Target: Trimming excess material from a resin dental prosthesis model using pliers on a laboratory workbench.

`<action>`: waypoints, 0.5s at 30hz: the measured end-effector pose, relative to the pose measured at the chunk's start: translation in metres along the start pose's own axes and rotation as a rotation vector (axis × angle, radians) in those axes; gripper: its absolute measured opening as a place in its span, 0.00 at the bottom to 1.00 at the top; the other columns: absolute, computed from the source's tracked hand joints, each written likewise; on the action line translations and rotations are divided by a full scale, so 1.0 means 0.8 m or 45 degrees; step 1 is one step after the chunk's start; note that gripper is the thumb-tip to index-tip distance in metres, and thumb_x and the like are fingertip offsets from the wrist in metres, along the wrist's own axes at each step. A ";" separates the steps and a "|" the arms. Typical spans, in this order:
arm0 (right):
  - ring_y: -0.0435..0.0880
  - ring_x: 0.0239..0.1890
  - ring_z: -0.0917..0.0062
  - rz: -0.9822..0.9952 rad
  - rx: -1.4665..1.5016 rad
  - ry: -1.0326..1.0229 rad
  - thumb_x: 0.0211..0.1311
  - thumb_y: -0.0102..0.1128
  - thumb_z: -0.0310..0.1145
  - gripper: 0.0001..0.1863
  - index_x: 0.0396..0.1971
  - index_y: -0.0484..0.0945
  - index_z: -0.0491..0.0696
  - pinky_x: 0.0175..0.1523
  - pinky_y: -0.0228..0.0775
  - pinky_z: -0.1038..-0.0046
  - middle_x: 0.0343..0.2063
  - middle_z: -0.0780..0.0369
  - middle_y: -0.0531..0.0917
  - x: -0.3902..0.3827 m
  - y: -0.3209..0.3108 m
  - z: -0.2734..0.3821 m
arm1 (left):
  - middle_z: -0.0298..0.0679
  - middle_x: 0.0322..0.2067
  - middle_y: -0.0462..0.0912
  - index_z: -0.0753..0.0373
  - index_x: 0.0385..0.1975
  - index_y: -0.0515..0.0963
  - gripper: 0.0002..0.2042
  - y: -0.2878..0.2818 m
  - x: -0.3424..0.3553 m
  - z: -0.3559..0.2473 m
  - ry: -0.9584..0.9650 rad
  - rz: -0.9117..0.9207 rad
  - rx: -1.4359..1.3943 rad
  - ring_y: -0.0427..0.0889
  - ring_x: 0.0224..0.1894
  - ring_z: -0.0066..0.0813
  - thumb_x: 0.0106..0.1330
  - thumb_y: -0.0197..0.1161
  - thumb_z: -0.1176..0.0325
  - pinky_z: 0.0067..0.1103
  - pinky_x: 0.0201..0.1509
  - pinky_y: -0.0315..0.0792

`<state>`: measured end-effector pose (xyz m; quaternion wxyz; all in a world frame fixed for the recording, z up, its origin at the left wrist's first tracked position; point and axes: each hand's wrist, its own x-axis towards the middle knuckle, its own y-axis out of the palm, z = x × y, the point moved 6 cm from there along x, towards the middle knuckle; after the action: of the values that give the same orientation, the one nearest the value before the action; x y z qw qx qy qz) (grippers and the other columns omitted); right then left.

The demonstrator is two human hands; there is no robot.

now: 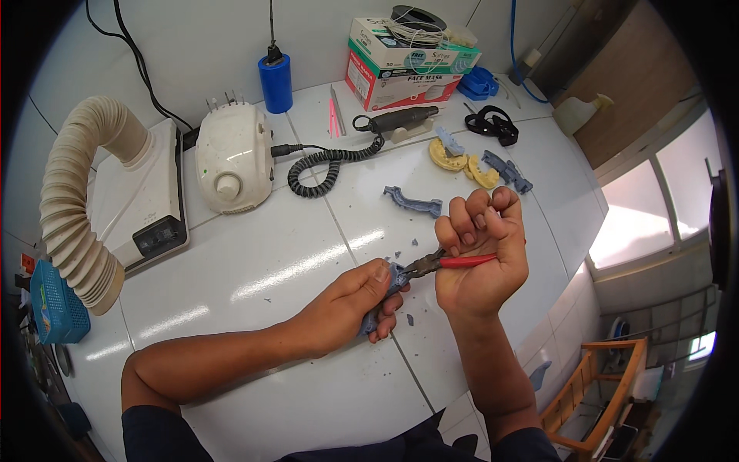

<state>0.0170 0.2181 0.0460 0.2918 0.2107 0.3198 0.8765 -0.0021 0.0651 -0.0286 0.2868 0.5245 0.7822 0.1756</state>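
My left hand (350, 304) is closed round a blue-grey moulded piece (396, 277), which shows between thumb and fingers. Part of that piece is hidden by the hand. In my right hand (485, 269) is a pair of pliers (467, 262) with red handles. Their dark metal jaws touch the top end of the blue-grey piece. Small blue-grey chips (410, 319) lie on the white tiled table near my left hand. Farther off, beyond my hands, rests a curved blue-grey piece (413, 202).
Yellow dental casts (448, 158) and another blue-grey piece (508, 171) sit at the right. Behind stand a drill handpiece (404, 118) with coiled cord, its white control box (233, 158), and stacked boxes (404, 81). A ribbed hose (69, 200) arches at the left.
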 end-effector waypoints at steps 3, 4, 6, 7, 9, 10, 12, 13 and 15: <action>0.61 0.28 0.81 0.060 0.046 -0.068 0.60 0.46 0.26 0.12 0.44 0.62 0.48 0.30 0.58 0.76 0.29 0.64 0.64 0.003 -0.003 0.009 | 0.34 0.32 0.69 0.63 0.51 0.67 0.20 0.002 -0.001 -0.001 0.059 0.080 -0.030 0.73 0.30 0.22 0.83 0.37 0.51 0.19 0.33 0.70; 0.62 0.29 0.80 0.106 0.073 -0.081 0.59 0.46 0.27 0.15 0.47 0.63 0.46 0.31 0.59 0.76 0.31 0.63 0.65 0.003 -0.004 0.013 | 0.34 0.33 0.69 0.63 0.52 0.67 0.20 0.002 0.000 -0.001 0.054 0.068 -0.036 0.73 0.30 0.22 0.83 0.38 0.51 0.19 0.33 0.70; 0.62 0.30 0.80 0.151 0.104 -0.092 0.59 0.47 0.28 0.18 0.50 0.63 0.45 0.32 0.59 0.76 0.32 0.63 0.65 0.001 -0.003 0.017 | 0.34 0.33 0.69 0.64 0.53 0.67 0.20 0.003 0.000 -0.001 0.048 0.052 -0.040 0.73 0.30 0.22 0.83 0.38 0.51 0.19 0.33 0.70; 0.62 0.30 0.80 0.186 0.084 -0.088 0.58 0.47 0.29 0.19 0.51 0.63 0.45 0.33 0.59 0.76 0.33 0.62 0.65 -0.002 -0.001 0.018 | 0.34 0.33 0.69 0.64 0.54 0.67 0.21 0.004 -0.001 0.001 0.050 0.060 -0.061 0.73 0.30 0.22 0.83 0.38 0.52 0.19 0.33 0.70; 0.62 0.30 0.80 0.232 0.078 -0.100 0.58 0.48 0.30 0.21 0.52 0.63 0.44 0.33 0.60 0.76 0.34 0.62 0.65 -0.002 0.003 0.016 | 0.34 0.33 0.69 0.65 0.55 0.67 0.21 0.000 0.001 -0.001 0.061 0.070 -0.061 0.73 0.30 0.22 0.83 0.38 0.52 0.19 0.34 0.70; 0.62 0.30 0.80 0.228 0.067 -0.083 0.58 0.48 0.30 0.21 0.53 0.63 0.44 0.33 0.60 0.76 0.34 0.62 0.65 -0.003 0.003 0.014 | 0.34 0.34 0.69 0.65 0.55 0.67 0.21 -0.001 0.001 0.001 0.059 0.070 -0.073 0.73 0.31 0.22 0.83 0.38 0.52 0.19 0.34 0.70; 0.62 0.30 0.80 0.219 0.052 -0.052 0.58 0.47 0.30 0.22 0.53 0.63 0.43 0.33 0.60 0.76 0.34 0.62 0.65 -0.005 0.003 0.013 | 0.34 0.34 0.69 0.66 0.55 0.67 0.20 0.000 0.000 0.001 0.052 0.069 -0.099 0.74 0.32 0.23 0.83 0.38 0.53 0.20 0.35 0.70; 0.62 0.30 0.80 0.220 0.054 -0.054 0.58 0.47 0.30 0.22 0.53 0.63 0.43 0.33 0.60 0.76 0.34 0.62 0.65 -0.005 0.002 0.014 | 0.34 0.34 0.69 0.66 0.55 0.67 0.20 0.000 0.000 0.002 0.054 0.070 -0.096 0.74 0.32 0.23 0.83 0.38 0.53 0.20 0.35 0.70; 0.62 0.30 0.80 0.213 0.031 -0.057 0.58 0.47 0.30 0.22 0.54 0.63 0.43 0.33 0.60 0.76 0.34 0.62 0.65 -0.004 0.001 0.015 | 0.35 0.36 0.71 0.65 0.56 0.67 0.20 -0.003 0.002 0.004 0.053 0.064 -0.131 0.76 0.35 0.24 0.83 0.39 0.54 0.21 0.38 0.73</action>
<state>0.0255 0.2205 0.0545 0.2222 0.2598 0.3051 0.8888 -0.0025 0.0659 -0.0325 0.2926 0.5248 0.7645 0.2334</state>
